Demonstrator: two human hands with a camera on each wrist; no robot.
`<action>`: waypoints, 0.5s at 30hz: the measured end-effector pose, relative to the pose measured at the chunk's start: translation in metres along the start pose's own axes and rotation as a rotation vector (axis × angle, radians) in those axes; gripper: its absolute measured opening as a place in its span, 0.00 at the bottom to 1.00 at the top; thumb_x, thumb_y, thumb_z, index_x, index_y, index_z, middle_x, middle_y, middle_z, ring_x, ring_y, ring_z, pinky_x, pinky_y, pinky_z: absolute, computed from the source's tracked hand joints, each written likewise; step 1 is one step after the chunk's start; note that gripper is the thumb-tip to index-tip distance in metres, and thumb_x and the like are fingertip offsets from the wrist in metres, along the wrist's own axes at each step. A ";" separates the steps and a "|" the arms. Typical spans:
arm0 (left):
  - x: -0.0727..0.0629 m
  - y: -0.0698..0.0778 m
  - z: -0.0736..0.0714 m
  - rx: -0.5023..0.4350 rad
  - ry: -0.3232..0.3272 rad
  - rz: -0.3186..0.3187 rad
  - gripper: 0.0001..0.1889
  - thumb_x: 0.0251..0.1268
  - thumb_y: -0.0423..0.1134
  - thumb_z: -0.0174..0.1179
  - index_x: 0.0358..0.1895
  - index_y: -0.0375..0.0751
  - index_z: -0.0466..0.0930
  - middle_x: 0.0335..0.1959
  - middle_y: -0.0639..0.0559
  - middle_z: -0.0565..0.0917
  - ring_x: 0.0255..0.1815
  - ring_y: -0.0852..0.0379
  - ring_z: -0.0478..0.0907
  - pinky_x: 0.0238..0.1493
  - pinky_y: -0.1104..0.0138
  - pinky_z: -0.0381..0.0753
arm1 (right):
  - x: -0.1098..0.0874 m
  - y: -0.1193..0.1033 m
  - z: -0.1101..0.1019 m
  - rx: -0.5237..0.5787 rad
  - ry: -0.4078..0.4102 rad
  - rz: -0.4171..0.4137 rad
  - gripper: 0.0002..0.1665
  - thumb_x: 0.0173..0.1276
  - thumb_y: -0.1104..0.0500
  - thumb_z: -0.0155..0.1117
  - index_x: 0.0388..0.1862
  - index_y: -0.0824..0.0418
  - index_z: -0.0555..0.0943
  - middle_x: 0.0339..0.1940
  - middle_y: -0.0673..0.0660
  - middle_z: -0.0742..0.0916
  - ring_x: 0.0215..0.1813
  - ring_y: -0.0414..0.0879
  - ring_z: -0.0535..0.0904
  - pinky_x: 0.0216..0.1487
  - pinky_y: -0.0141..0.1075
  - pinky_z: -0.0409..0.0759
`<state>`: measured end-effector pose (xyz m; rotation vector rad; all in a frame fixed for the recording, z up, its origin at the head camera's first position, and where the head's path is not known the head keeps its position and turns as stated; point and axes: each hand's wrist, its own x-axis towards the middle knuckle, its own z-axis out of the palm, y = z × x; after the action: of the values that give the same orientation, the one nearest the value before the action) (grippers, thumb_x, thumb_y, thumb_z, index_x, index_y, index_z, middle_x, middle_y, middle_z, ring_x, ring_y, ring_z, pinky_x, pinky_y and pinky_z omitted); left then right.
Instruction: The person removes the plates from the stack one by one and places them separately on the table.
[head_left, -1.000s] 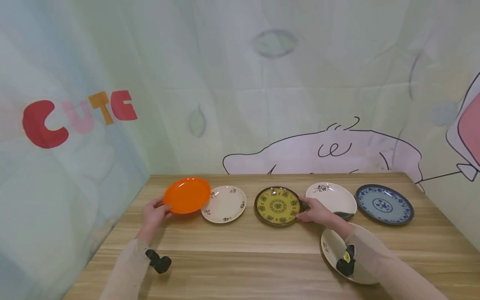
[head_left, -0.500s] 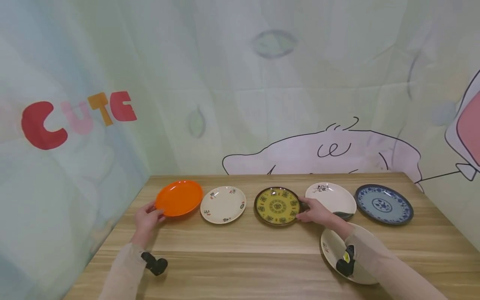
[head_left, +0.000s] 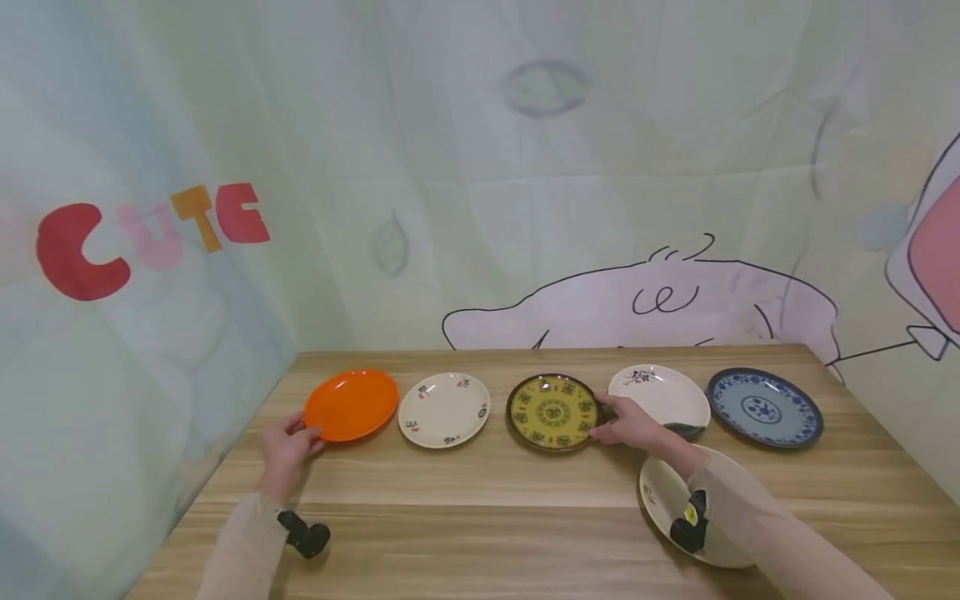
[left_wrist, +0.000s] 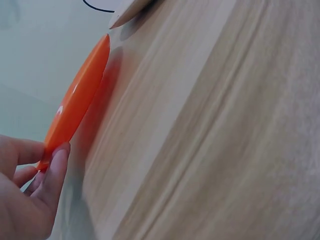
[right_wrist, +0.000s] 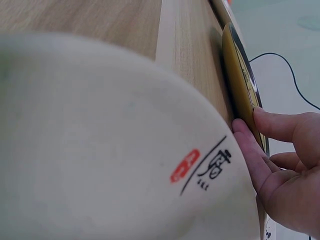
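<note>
An orange plate [head_left: 351, 406] is at the left end of the table, its near-left rim pinched by my left hand [head_left: 288, 450]. In the left wrist view, thumb and fingers hold the edge of this orange plate [left_wrist: 80, 95], which sits close over the wood with a red reflection beneath. My right hand [head_left: 628, 423] grips the right rim of a yellow-green patterned plate [head_left: 552, 412] with a dark edge. The right wrist view has its thumb on top of the yellow-green plate [right_wrist: 240, 82] and fingers at the underside. Between these two plates lies a cream plate [head_left: 444, 410] with small motifs.
Behind my right hand is a white plate [head_left: 660, 392] with a floral sprig and a dark green leaf shape. A blue-patterned plate [head_left: 765, 408] lies at the far right. Another cream plate [head_left: 667, 508] is under my right forearm. A printed curtain [head_left: 480, 208] hangs behind the wooden table [head_left: 450, 542].
My left hand has moved the orange plate left and lower, away from the cream plate it overlapped, so a gap now shows between them. The right hand has stayed at the yellow-green plate.
</note>
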<state>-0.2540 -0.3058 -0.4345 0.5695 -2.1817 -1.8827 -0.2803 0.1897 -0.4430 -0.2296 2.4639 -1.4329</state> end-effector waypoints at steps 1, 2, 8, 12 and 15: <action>0.000 -0.001 0.000 0.002 0.000 0.001 0.29 0.59 0.21 0.48 0.64 0.20 0.52 0.57 0.25 0.62 0.19 0.72 0.74 0.26 0.77 0.80 | 0.000 0.000 0.000 -0.002 -0.001 0.001 0.44 0.56 0.65 0.64 0.67 0.75 0.53 0.65 0.75 0.61 0.45 0.49 0.80 0.43 0.37 0.81; 0.000 -0.002 -0.001 0.003 0.001 -0.002 0.29 0.58 0.21 0.48 0.64 0.20 0.52 0.58 0.25 0.62 0.19 0.72 0.73 0.26 0.77 0.80 | 0.000 0.000 0.000 -0.001 -0.002 0.001 0.44 0.57 0.65 0.64 0.67 0.74 0.53 0.65 0.75 0.61 0.45 0.49 0.80 0.44 0.37 0.81; 0.000 -0.006 -0.002 -0.001 -0.007 -0.034 0.29 0.60 0.22 0.48 0.65 0.22 0.51 0.59 0.25 0.60 0.19 0.71 0.74 0.26 0.77 0.80 | -0.001 -0.002 0.001 0.008 -0.006 0.005 0.43 0.57 0.66 0.63 0.67 0.74 0.53 0.65 0.75 0.61 0.46 0.50 0.80 0.44 0.37 0.81; 0.000 -0.008 -0.001 0.005 -0.024 -0.047 0.30 0.61 0.23 0.48 0.65 0.21 0.50 0.60 0.25 0.59 0.20 0.71 0.75 0.27 0.77 0.80 | -0.003 -0.003 0.000 0.004 -0.007 0.003 0.43 0.58 0.66 0.63 0.67 0.75 0.53 0.66 0.75 0.60 0.46 0.49 0.80 0.44 0.37 0.81; 0.001 -0.009 0.000 0.004 -0.039 -0.045 0.30 0.61 0.23 0.49 0.65 0.21 0.50 0.60 0.25 0.59 0.21 0.71 0.75 0.27 0.78 0.80 | -0.003 -0.003 -0.001 -0.001 -0.007 -0.006 0.43 0.58 0.66 0.63 0.67 0.75 0.53 0.65 0.75 0.61 0.45 0.49 0.80 0.44 0.37 0.81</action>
<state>-0.2530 -0.3070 -0.4436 0.5925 -2.2154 -1.9278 -0.2779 0.1893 -0.4394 -0.2421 2.4602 -1.4309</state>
